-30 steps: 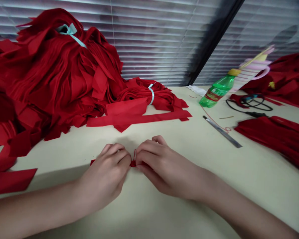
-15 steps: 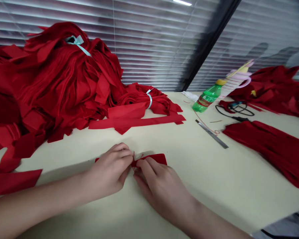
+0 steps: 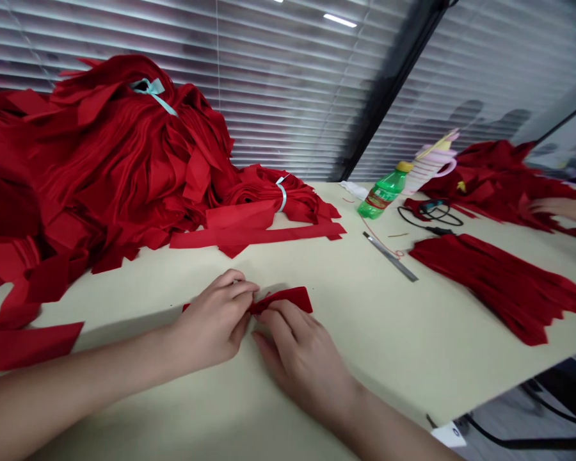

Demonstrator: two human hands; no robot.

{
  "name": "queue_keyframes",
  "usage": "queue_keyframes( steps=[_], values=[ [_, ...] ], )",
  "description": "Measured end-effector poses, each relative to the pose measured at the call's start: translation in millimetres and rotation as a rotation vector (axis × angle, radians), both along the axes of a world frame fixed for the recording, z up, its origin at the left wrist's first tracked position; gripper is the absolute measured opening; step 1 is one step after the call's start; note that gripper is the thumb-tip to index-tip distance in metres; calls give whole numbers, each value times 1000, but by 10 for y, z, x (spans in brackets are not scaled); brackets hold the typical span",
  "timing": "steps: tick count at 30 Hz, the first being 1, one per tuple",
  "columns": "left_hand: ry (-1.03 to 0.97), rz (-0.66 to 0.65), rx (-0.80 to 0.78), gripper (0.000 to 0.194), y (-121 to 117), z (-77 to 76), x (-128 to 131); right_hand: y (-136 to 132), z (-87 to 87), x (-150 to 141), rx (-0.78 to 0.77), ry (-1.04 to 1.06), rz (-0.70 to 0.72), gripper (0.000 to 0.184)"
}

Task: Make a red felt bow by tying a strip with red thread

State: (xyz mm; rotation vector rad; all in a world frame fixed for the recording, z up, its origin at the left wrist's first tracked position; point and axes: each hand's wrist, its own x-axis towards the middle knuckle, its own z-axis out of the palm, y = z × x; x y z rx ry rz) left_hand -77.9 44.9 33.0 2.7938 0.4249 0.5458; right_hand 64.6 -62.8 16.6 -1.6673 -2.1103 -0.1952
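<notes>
Near the middle of the table, both hands meet over a short red fabric strip (image 3: 295, 298) lying roughly crosswise. My left hand (image 3: 221, 314) is closed around its left part, and only a small red tip shows beyond the knuckles. My right hand (image 3: 297, 349) pinches the strip close beside the left fingertips. The strip's right end sticks out past my right fingers. A bit of thin red thread shows at the pinch; the fingers hide most of that spot.
Large piles of red strips (image 3: 139, 153) fill the left, some tied with pale blue ribbon. To the right are a green bottle (image 3: 383, 192), a striped mug (image 3: 425, 168), a metal ruler (image 3: 390, 256) and stacked red fabric (image 3: 499, 282). Another person's hand (image 3: 564, 208) reaches in at far right.
The view has turned slightly right, and another person's hand now shows at the far right. My hands keep their hold on the strip, and less loose thread shows between them.
</notes>
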Motion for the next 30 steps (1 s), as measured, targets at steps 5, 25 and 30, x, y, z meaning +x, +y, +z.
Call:
queue_keyframes(
  steps=[5, 25, 30],
  values=[
    [40, 1, 13, 14, 17, 32, 12, 157, -67, 5, -31, -13, -2, 23],
    [39, 131, 147, 14, 4, -4, 0, -231, 74, -134, -140, 231, -8, 17],
    [-83, 161, 99, 12, 127, 29, -1, -180, 146, -62, -261, 397, -26, 13]
  ],
)
